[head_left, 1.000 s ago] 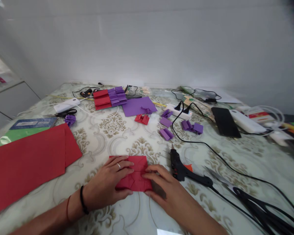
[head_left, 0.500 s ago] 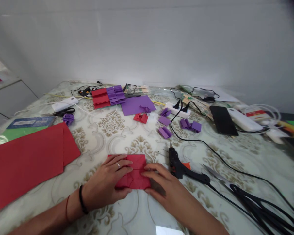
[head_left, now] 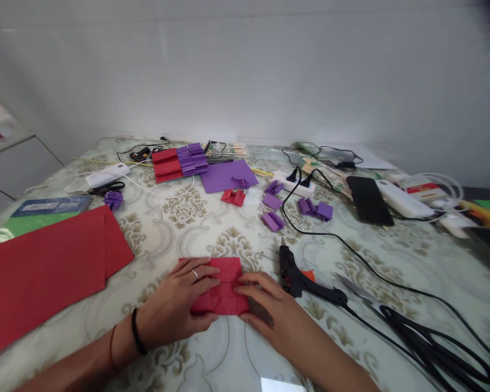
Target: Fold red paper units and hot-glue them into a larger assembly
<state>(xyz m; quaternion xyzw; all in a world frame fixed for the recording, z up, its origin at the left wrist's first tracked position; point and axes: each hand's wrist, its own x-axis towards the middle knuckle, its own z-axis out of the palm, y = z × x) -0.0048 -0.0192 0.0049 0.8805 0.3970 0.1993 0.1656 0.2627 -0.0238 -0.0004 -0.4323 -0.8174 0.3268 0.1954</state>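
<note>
A folded piece of red paper [head_left: 226, 288] with creases lies on the patterned tabletop in front of me. My left hand [head_left: 194, 296], with a ring on one finger, covers its left part; the fingers press on top and the thumb is at the near edge. The right edge is held by my right hand [head_left: 261, 302], its fingertips on the paper and its thumb at the near right corner. The undersides of both hands are hidden. Just right of my right hand lies a black glue gun [head_left: 296, 275], nozzle pointing away from me.
Black-handled scissors [head_left: 408, 326] lie at right, near the glue gun's cord. Large red sheets [head_left: 49, 267] cover the left side. Farther back are folded purple pieces [head_left: 273, 220], a small red folded piece [head_left: 233, 197], a purple sheet [head_left: 224, 177], a power strip [head_left: 298, 185] and a phone [head_left: 369, 200].
Both hands keep their hold on the red paper, with no clear movement of the fingers. The whole view has shifted very slightly.
</note>
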